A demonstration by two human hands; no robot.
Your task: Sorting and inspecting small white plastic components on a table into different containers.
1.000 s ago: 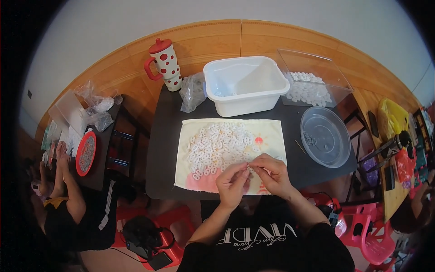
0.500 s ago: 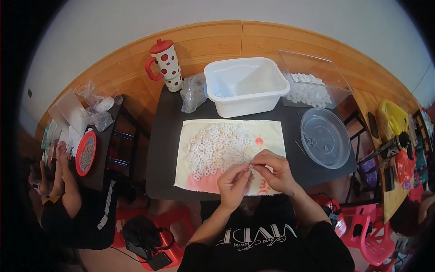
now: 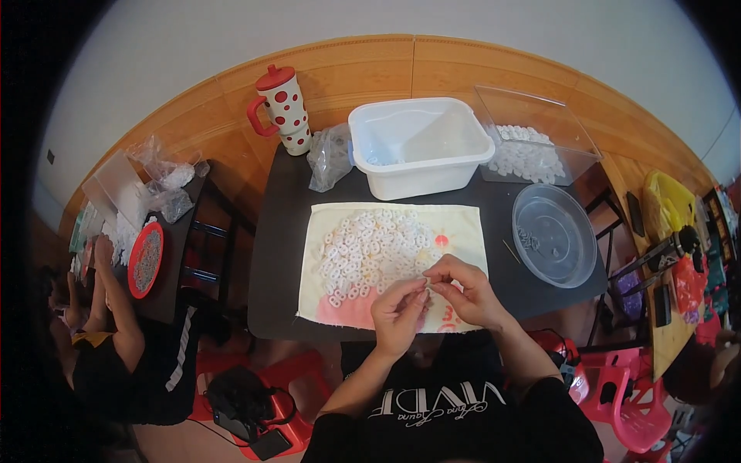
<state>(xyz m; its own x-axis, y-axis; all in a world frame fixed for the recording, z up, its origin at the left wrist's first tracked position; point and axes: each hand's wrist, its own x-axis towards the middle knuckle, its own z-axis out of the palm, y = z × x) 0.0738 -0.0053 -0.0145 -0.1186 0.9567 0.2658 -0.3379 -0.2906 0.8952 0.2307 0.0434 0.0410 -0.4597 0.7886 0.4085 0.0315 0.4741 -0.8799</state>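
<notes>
My left hand [image 3: 399, 310] and my right hand [image 3: 463, 288] meet fingertip to fingertip over the near edge of a pale cloth [image 3: 463, 231] on a black table [image 3: 282, 255]. Between the pinched fingers sits a small white piece [image 3: 425, 290]; which hand grips it more I cannot tell. A heap of several small white plastic pieces [image 3: 367, 251] lies on the cloth just beyond my hands.
Behind the cloth stand a white tub [image 3: 417, 147], a clear bag [image 3: 328, 154], a red-dotted lidded jug [image 3: 282, 108] and a clear box of white pieces [image 3: 532, 150]. A round clear dish [image 3: 554, 235] sits right. Another person [image 3: 100, 309] works at a side table left.
My hands stay pinched together at the cloth's near edge; the fingers have only shifted slightly.
</notes>
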